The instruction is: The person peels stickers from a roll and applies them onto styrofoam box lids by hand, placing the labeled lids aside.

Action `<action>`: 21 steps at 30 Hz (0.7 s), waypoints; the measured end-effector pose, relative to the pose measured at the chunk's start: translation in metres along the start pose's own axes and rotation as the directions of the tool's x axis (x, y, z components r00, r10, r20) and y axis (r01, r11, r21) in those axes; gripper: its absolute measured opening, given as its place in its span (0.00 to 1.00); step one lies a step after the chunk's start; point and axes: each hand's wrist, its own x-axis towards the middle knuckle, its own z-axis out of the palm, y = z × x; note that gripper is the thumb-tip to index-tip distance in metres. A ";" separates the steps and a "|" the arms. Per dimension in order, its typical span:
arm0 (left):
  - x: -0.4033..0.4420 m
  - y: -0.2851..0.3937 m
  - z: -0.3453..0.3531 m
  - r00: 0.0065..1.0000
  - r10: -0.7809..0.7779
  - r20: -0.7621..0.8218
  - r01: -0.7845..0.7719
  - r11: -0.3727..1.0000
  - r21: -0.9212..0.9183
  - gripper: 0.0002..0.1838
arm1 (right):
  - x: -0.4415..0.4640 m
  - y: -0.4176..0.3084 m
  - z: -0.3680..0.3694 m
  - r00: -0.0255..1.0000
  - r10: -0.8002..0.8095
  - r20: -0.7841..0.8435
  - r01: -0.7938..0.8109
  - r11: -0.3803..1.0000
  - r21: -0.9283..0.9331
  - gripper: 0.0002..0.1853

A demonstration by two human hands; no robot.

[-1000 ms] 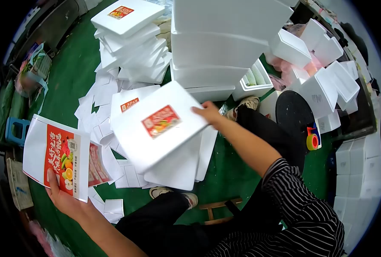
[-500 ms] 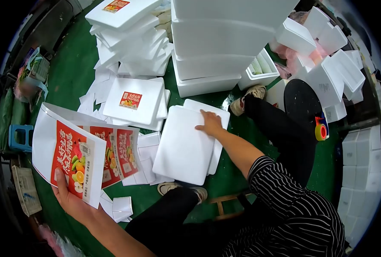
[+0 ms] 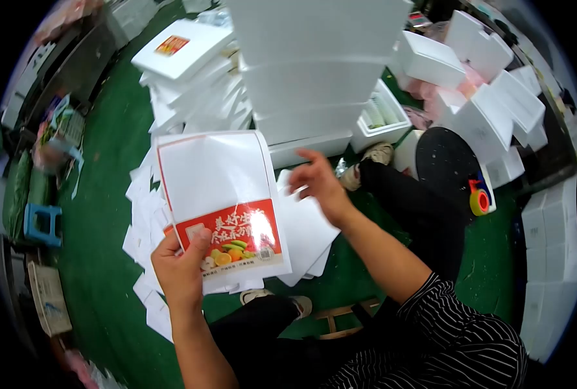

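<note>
My left hand (image 3: 181, 262) grips a sheet of printed labels (image 3: 217, 168), thumb on its front; a red label with fruit shows at the sheet's lower part. Just right of the sheet, my right hand (image 3: 317, 185) is raised with its fingers apart and nothing in it, slightly blurred. Under and behind it lie plain white foam lids (image 3: 311, 227), partly covered by the sheet. A stack of white lids (image 3: 181, 52) stands at the upper left, its top one bearing a red label.
Tall stacked foam boxes (image 3: 308, 78) rise ahead. White backing papers (image 3: 149, 207) litter the green floor at left. A black round stool (image 3: 447, 162) with yellow-and-red tape (image 3: 479, 201) beside it is at right. A blue stool (image 3: 43, 224) stands far left.
The labelled lid left my right hand onto the lower lids' left side; that hand then rose from the plain lids. My left hand brought the sheet rightward to the middle.
</note>
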 end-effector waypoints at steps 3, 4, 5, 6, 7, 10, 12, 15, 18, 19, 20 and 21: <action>-0.010 0.005 0.023 0.991 -0.042 0.128 0.043 0.999 -0.002 0.13 | -0.027 -0.052 0.067 0.996 -0.050 0.078 0.064 0.980 -0.190 0.47; -0.015 0.005 0.024 0.984 -0.006 0.179 0.015 0.999 -0.051 0.14 | -0.028 -0.062 0.067 0.998 -0.057 -0.001 0.055 0.977 -0.208 0.45; -0.021 0.006 0.024 0.975 0.021 0.221 -0.001 0.996 -0.092 0.15 | -0.031 -0.067 0.067 0.996 -0.053 -0.076 0.035 0.976 -0.214 0.44; -0.026 0.007 0.024 0.943 0.079 0.322 -0.036 0.990 -0.137 0.17 | -0.032 -0.074 0.064 0.991 -0.046 -0.126 0.028 0.990 -0.140 0.43; -0.030 0.009 0.023 0.925 0.046 0.376 -0.004 0.994 -0.112 0.17 | -0.030 -0.081 0.060 0.984 -0.033 -0.173 0.023 0.998 -0.060 0.42; -0.036 0.007 0.017 0.869 -0.053 0.492 0.081 0.996 -0.036 0.15 | -0.033 -0.091 0.042 0.983 0.100 -0.152 -0.100 0.995 0.008 0.38; -0.037 0.003 0.016 0.873 -0.074 0.481 0.144 0.983 -0.110 0.14 | -0.035 -0.096 0.038 0.982 0.154 -0.108 -0.147 0.987 0.072 0.38; -0.038 0.002 0.017 0.863 -0.054 0.502 0.148 0.978 -0.148 0.13 | -0.034 -0.089 0.033 0.970 0.153 -0.191 -0.150 0.988 0.029 0.39; -0.042 0.004 0.025 0.880 -0.054 0.471 0.091 0.994 -0.056 0.13 | -0.045 -0.090 0.041 0.833 -0.385 -0.396 -0.089 0.614 -0.784 0.42; -0.044 0.005 0.030 0.892 -0.055 0.449 0.066 0.998 -0.009 0.13 | -0.053 -0.102 0.050 0.859 -0.480 -0.180 0.121 0.531 -0.838 0.38; -0.046 0.006 0.035 0.905 -0.059 0.422 0.047 0.998 0.040 0.13 | -0.060 -0.117 0.061 0.834 -0.549 0.052 0.334 0.428 -0.840 0.35; -0.047 0.003 0.036 0.913 -0.033 0.406 0.009 0.998 0.061 0.13 | -0.069 -0.125 0.069 0.767 -0.581 0.273 0.524 0.320 -0.790 0.31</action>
